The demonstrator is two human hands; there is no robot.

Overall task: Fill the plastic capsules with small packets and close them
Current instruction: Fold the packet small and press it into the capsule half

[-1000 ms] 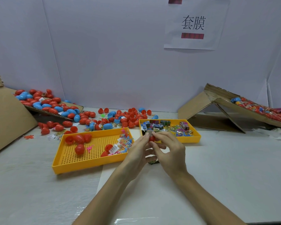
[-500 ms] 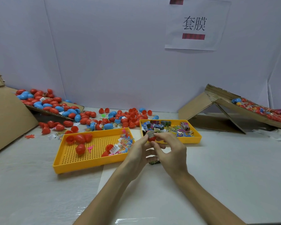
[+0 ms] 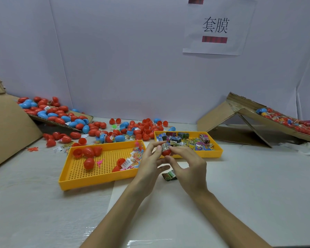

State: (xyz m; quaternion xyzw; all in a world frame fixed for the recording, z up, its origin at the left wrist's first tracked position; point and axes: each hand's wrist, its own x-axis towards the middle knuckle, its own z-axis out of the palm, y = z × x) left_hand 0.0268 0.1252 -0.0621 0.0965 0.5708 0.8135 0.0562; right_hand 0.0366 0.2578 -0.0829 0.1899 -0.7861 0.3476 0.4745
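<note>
A red capsule half (image 3: 166,152) with a small printed packet (image 3: 165,146) sticking out of its top sits between my two hands, just in front of the right yellow tray (image 3: 217,152). My left hand (image 3: 150,163) pinches it from the left, my right hand (image 3: 188,167) from the right with thumb and forefinger. That tray holds several colourful packets (image 3: 186,140). A dark green packet (image 3: 169,175) lies on the table under my hands. The left yellow tray (image 3: 97,181) holds red capsules (image 3: 89,162) and small toys.
Loose red and blue capsules (image 3: 132,129) are strewn behind the trays and on a cardboard sheet (image 3: 57,120) at the back left. A cardboard ramp (image 3: 258,117) with filled capsules rises at the right. A cardboard flap (image 3: 7,133) stands far left.
My hands have stayed at the same place; the fingers have shifted slightly around the capsule half and packet.
</note>
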